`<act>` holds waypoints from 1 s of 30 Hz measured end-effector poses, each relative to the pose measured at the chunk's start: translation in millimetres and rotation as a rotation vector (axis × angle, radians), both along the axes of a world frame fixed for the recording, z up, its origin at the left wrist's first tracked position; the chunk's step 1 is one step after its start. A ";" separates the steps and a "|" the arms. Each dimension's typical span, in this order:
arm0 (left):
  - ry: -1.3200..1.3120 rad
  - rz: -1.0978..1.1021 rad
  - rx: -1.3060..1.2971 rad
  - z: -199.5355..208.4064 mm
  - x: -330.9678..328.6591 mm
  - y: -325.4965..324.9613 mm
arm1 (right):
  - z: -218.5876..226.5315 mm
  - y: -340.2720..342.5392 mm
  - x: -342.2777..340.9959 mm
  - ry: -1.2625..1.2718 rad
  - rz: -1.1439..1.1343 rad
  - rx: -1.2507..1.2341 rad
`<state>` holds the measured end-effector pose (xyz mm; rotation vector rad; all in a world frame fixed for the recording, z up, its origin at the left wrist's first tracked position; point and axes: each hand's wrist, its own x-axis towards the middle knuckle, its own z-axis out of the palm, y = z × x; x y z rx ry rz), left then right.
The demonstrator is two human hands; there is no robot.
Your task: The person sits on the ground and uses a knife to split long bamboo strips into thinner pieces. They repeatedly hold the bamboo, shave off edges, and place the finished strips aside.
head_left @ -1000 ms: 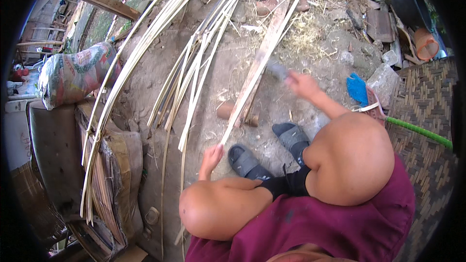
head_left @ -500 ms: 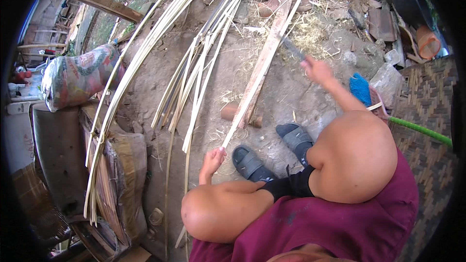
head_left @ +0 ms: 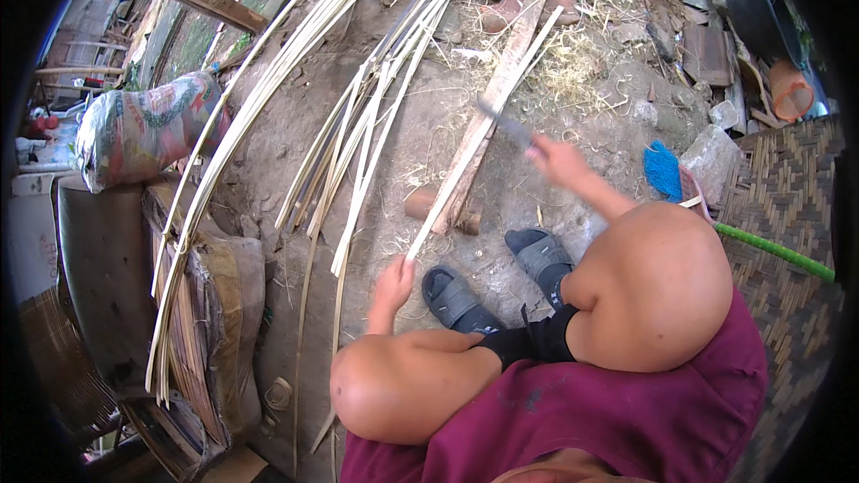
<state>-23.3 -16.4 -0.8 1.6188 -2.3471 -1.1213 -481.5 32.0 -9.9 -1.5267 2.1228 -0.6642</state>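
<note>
My left hand (head_left: pixel 392 284) is closed around the near end of a long pale bamboo strip (head_left: pixel 446 198), in front of my left knee. The strip slants away over a rough wooden board (head_left: pixel 512 63), whose near end rests on a short brown block (head_left: pixel 419 206). In my right hand (head_left: pixel 553 161), a knife (head_left: pixel 508 126) is gripped by its handle. Its blurred blade lies across the strip, about midway along the board; whether it cuts in cannot be made out. My sandalled feet stand just right of the board's near end.
Bundles of pale strips (head_left: pixel 259 80) (head_left: pixel 380 80) lie to the left, one over a worn cushioned seat (head_left: pixel 234 304). A stuffed sack (head_left: pixel 148 130) sits beyond it. Shavings (head_left: pixel 577 67) litter the ground by the board. At right are a blue-bristled brush (head_left: pixel 663 170) and a woven mat (head_left: pixel 787 188).
My right hand and the knife have moved toward me and left, down along the strip. My left hand keeps its hold on the strip's near end. The view has shifted slightly.
</note>
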 end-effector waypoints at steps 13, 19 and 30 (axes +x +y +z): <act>0.023 -0.027 0.267 17.6 -19.2 -17.6 | 22.8 -13.6 -90.1 0.167 -0.381 0.195; -0.028 0.010 -0.021 3.7 -56.3 -12.3 | 77.0 20.8 111.8 -0.004 0.615 0.315; 0.069 0.142 0.554 30.9 -17.0 -10.0 | 8.2 -48.0 -30.4 0.091 -0.032 0.055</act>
